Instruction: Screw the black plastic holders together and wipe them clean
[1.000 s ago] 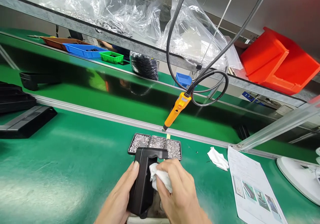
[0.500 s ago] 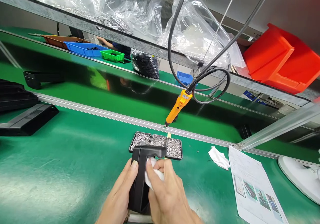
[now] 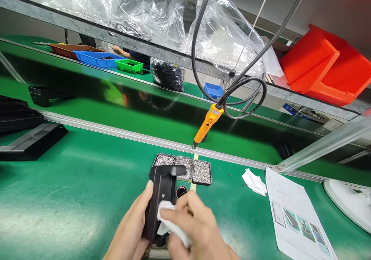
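There are one held black part (image 3: 154,202), two white cloths (image 3: 165,206), three small trays (image 3: 202,183) and one orange screwdriver (image 3: 206,125)

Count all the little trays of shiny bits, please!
3, in a row on the green table: the left tray and middle tray, both partly covered by the black part, and the right tray. More could be hidden.

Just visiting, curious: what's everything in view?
Angled part: one, black, centre
Cloths: two, white, centre and right
Small trays: three, black, centre
Metal bits: many, silver, in trays
Round thing: one, dark, centre
Screwdriver: one, orange, above trays
Sheet: one, white, right
Base: one, white, right
Bench parts: several, black, left
Bags: several, clear, shelf
Bin: one, red, shelf
Far bins: four, brown, blue, green, background
Stuffed bag: one, black, background
Sleeve: one, dark, background
Bench: one, green, below
Shelf: one, grey, above
Left hand: one, bare, holding part
Right hand: one, bare, holding cloth
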A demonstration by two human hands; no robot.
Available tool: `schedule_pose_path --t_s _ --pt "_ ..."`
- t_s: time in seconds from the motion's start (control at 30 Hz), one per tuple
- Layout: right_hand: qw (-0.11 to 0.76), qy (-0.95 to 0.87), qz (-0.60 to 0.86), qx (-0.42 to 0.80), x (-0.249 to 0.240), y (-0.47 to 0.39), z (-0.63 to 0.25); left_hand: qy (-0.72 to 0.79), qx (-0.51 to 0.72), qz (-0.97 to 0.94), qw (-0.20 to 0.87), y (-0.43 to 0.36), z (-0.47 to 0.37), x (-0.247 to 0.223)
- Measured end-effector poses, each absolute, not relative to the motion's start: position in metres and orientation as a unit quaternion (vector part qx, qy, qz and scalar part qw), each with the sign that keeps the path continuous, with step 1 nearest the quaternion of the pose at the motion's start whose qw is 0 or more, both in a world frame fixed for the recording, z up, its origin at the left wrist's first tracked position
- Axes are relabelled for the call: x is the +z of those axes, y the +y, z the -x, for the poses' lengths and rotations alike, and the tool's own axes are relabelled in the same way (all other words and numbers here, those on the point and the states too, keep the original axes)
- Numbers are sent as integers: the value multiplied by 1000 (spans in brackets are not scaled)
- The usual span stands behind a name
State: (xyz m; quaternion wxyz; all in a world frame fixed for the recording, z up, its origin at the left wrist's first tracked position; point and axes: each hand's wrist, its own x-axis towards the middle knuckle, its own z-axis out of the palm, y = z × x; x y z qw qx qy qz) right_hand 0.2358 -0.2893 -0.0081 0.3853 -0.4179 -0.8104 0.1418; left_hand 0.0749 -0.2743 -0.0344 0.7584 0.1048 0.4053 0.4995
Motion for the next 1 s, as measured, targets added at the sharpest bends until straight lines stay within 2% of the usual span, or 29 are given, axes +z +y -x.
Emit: schedule_pose_path --t_s 0.1,0.2,0.27,0.43,0.53,0.77,1.0 --pt "446 -735 438 263 10 -277 -245 380 468 -42 796 -271 -75 -27" --pt "456 -703 459 294 17 -269 -246 372 472 -31 799 -271 -76 -26" --pt "451 -729 447 255 11 -272 -240 361 477 -27 801 -271 -77 -28" --pt "331 -824 455 -66 -17 -291 -223 356 475 -33 804 -272 -77 -30" --pt "281 -822 468 -163 -21 -293 -219 356 470 -50 806 -273 -78 -32" --pt "271 -824 465 -176 -17 -289 -216 378 485 -39 788 -274 -78 -39" --pt "228 -844 469 -126 -25 -296 -222 406 496 -35 767 -271 -80 -42"
